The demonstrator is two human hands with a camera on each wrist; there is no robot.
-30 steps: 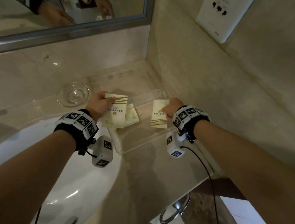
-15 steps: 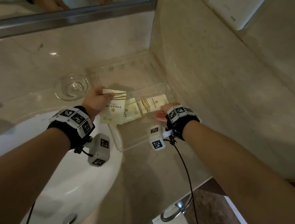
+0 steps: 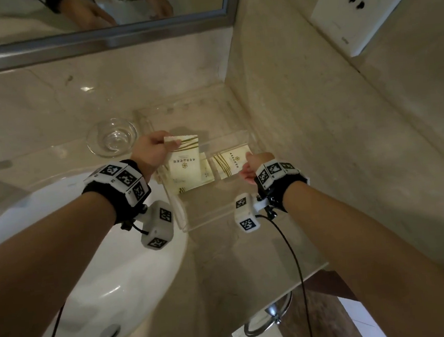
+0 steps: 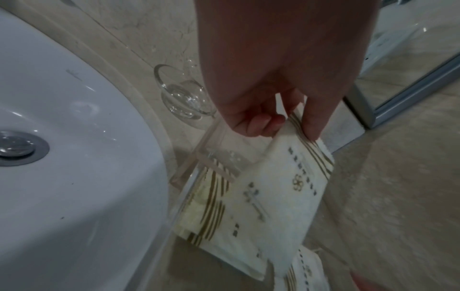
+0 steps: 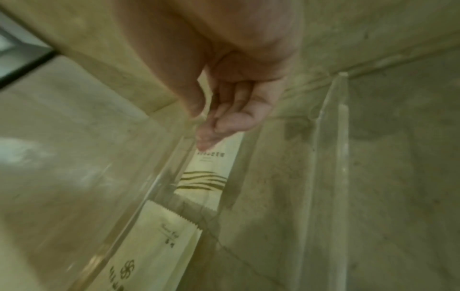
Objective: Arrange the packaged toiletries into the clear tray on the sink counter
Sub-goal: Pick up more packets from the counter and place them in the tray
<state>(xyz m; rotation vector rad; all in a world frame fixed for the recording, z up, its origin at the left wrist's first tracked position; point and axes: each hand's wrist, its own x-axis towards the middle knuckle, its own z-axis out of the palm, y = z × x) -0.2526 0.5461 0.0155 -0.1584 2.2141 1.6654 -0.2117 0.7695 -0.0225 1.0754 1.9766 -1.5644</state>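
Cream toiletry packets in a clear tray point(image 3: 182, 220) on the sink counter

A large cream packet point(image 3: 184, 169) with gold stripes and a flower logo is held tilted over the tray's left part, its top edge pinched. A second packet point(image 3: 232, 160) is laid flat to its right, stripes leftward. More packets point(image 3: 206, 169) are partly covered beneath.
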